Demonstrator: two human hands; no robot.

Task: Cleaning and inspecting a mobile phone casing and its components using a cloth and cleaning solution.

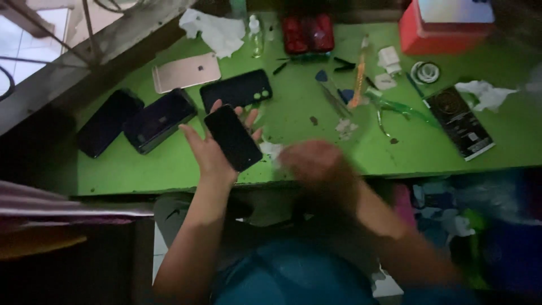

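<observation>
Left hand point(210, 148) cradles 1 black phone point(233, 137), fingers spread behind it. Right hand point(314, 164) blurred beside white cloth point(271, 150); grip unreadable. Judgement: steady phone, wipe with light strokes.

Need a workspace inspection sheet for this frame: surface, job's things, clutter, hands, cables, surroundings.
Surface: green table, stained and scuffed.
Job's things: black phone lying screen-up in the left hand; white wipe by the right hand.
Clutter: rose-gold phone face down, black phone case, dark phones at left, crumpled tissue, small clear bottle, red box, tape roll, white charger.
Hands: left holds the phone; right is motion-blurred, grip cannot be told.
Cables: nothing seen.
Surroundings: dim; window frame upper left.
</observation>
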